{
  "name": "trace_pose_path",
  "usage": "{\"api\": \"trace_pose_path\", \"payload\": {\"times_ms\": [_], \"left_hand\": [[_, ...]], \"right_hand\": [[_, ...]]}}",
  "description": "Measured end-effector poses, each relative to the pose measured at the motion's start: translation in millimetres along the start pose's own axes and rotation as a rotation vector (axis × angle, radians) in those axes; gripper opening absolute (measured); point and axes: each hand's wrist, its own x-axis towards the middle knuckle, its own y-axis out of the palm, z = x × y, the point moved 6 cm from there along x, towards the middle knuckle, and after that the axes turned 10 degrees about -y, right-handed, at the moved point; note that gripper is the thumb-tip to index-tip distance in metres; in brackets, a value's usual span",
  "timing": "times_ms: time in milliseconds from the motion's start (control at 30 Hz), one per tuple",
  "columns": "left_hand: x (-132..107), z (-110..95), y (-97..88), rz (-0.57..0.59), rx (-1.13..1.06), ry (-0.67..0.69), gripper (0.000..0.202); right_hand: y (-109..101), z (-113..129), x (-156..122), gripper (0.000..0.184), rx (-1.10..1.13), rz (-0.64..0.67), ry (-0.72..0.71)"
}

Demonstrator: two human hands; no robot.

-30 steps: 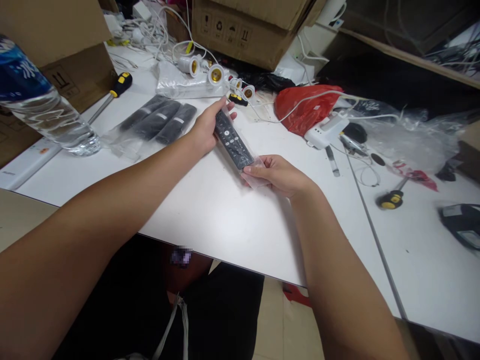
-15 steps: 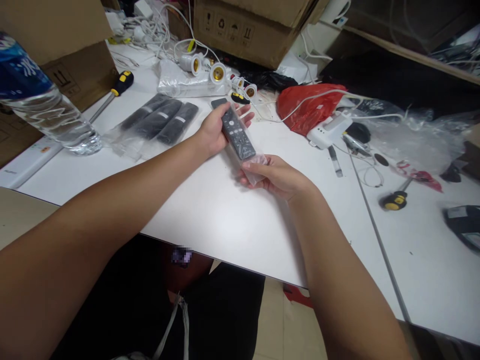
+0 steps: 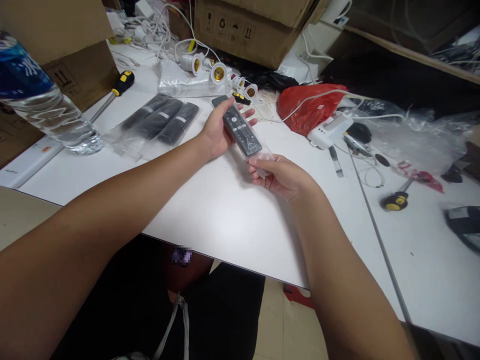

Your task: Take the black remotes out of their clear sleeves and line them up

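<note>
A black remote control point(image 3: 242, 132) in a clear plastic sleeve is held above the white table point(image 3: 210, 200), buttons facing up. My left hand point(image 3: 221, 127) supports its upper part, thumb across the top and fingers showing beyond the far side. At the lower end, my right hand point(image 3: 281, 175) pinches the loose end of the plastic sleeve point(image 3: 265, 159). To the left of my left hand lie several bagged remote controls point(image 3: 159, 120), side by side and face down.
A water bottle point(image 3: 52, 105) and a screwdriver point(image 3: 114, 95) are on the left. Behind are lamp sockets point(image 3: 218, 73) and a cardboard box point(image 3: 240, 32). To the right are a red bag point(image 3: 309, 107), a white power strip point(image 3: 330, 131) and a second screwdriver point(image 3: 396, 200).
The remote control's lower end and my right hand have shifted slightly right and up. My left fingers have moved a little to the right. The bagged remotes have stayed put.
</note>
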Motion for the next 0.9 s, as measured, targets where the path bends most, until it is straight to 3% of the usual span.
{"api": "trace_pose_path", "payload": {"times_ms": [233,467,900], "left_hand": [[-5.8,7.3,6.4,0.040,-0.032,-0.057,0.032],[-4.9,6.6,2.3,-0.015,-0.073,-0.044,0.033],[-1.5,9.3,-1.0,-0.005,-0.075,-0.057,0.026]], "right_hand": [[11.0,0.3,-1.3,0.020,0.055,0.031,0.003],[12.2,-0.1,-1.0,0.024,0.029,0.042,-0.011],[15.8,-0.3,-2.6,0.031,0.002,0.092,-0.019]]}}
